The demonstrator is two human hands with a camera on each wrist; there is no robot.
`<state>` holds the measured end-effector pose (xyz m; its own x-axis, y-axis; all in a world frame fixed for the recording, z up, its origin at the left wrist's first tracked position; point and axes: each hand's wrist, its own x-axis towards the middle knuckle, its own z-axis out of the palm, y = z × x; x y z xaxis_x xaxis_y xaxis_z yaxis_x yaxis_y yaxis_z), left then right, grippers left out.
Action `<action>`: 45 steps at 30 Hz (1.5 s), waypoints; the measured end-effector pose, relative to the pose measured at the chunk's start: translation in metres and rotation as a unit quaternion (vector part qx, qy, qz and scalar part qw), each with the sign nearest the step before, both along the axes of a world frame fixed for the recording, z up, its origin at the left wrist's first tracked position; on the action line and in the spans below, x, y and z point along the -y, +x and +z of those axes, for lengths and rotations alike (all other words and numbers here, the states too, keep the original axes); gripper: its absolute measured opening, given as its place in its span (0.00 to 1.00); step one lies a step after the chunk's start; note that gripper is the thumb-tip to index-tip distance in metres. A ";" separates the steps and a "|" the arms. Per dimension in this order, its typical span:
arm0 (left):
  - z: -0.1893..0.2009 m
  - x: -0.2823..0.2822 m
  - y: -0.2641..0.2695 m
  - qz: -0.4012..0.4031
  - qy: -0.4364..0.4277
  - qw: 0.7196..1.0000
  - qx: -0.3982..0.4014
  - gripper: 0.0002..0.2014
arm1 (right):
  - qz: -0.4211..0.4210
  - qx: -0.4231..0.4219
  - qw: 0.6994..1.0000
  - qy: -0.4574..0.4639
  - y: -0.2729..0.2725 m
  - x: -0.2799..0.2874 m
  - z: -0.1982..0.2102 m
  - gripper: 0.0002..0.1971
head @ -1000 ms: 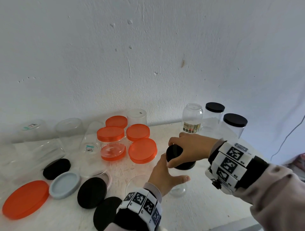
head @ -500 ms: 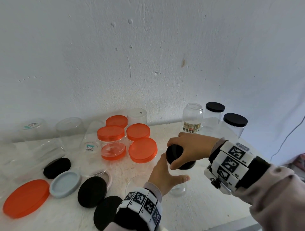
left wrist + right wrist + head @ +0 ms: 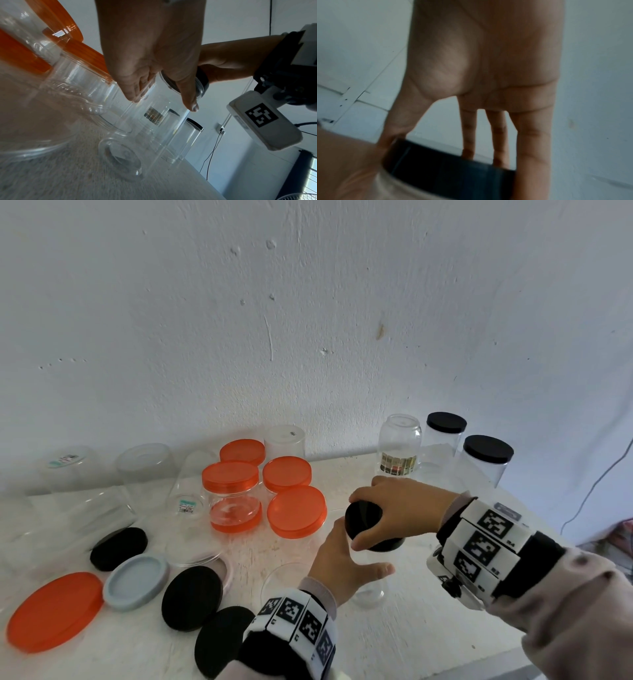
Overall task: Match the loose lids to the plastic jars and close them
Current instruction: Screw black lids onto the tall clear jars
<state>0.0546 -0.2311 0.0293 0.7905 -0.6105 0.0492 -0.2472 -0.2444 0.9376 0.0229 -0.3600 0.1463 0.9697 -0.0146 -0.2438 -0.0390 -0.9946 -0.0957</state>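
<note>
A clear plastic jar (image 3: 371, 583) stands upright near the table's front, right of centre. My left hand (image 3: 342, 559) wraps round its side, thumb on the near wall. In the left wrist view the jar (image 3: 147, 128) shows below my left hand (image 3: 154, 81), fingers and thumb spread around it. A black lid (image 3: 364, 520) sits on the jar's mouth. My right hand (image 3: 394, 508) grips that lid from above, fingertips curled over its rim. The right wrist view shows the black lid (image 3: 447, 166) between thumb and fingers.
Several orange-lidded jars (image 3: 233, 494) stand mid-table. Loose black lids (image 3: 191, 597), a grey lid (image 3: 135, 580) and an orange lid (image 3: 54, 609) lie front left. Open clear jars (image 3: 144, 463) line the back left. Two black-lidded jars (image 3: 486, 457) and a labelled jar (image 3: 399, 445) stand back right.
My right hand has turned slightly on the black lid, the thumb sliding along its rim. The left hand and the jar stay in place.
</note>
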 end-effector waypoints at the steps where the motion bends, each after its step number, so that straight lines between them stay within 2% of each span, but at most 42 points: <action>1: 0.000 0.000 0.000 0.001 -0.007 1.000 -0.005 0.40 | -0.010 0.015 1.000 -0.022 0.000 -0.002 -0.002 0.39; 3: -0.001 0.000 0.000 0.003 -0.012 1.000 -0.006 0.40 | -0.024 0.026 0.998 -0.044 -0.001 -0.003 -0.004 0.41; 6: -0.001 0.000 0.000 0.002 -0.002 1.000 0.001 0.40 | -0.022 -0.033 0.999 0.019 -0.001 0.001 0.003 0.43; 9: 0.000 0.000 0.000 0.003 0.015 1.000 0.015 0.40 | 0.023 -0.069 0.996 0.048 -0.001 0.004 0.010 0.41; 13: 0.001 0.000 0.000 0.000 0.018 1.000 0.022 0.41 | 0.021 -0.038 0.999 0.032 0.001 0.002 0.007 0.36; 17: 0.000 -0.001 0.000 -0.002 0.003 1.000 0.006 0.41 | -0.021 0.002 1.000 -0.014 0.002 -0.002 0.002 0.38; 20: 0.000 0.000 0.001 -0.003 0.004 1.000 0.005 0.41 | -0.019 -0.015 1.000 0.007 0.000 0.000 0.003 0.39; 24: 0.000 0.000 0.001 0.001 0.019 1.000 0.018 0.41 | 0.033 -0.057 0.997 0.046 -0.002 0.001 0.009 0.38; 27: 0.001 0.000 0.001 0.000 0.019 1.000 0.019 0.41 | 0.040 -0.034 0.998 0.047 0.000 0.001 0.009 0.36; 33: 0.000 -0.001 0.000 -0.002 -0.006 1.000 -0.003 0.40 | 0.003 0.026 1.000 0.000 0.000 -0.002 0.001 0.37; 35: 0.000 0.000 0.000 -0.002 -0.004 1.000 -0.002 0.40 | -0.001 0.017 1.000 0.007 0.001 -0.002 0.001 0.38; 39: 0.001 0.001 0.000 0.002 0.025 0.999 0.022 0.41 | 0.027 -0.057 0.997 0.049 0.001 0.002 0.006 0.40; 45: 0.000 -0.001 0.001 -0.002 0.014 1.000 0.015 0.41 | 0.017 -0.015 0.999 0.027 0.001 0.002 0.003 0.38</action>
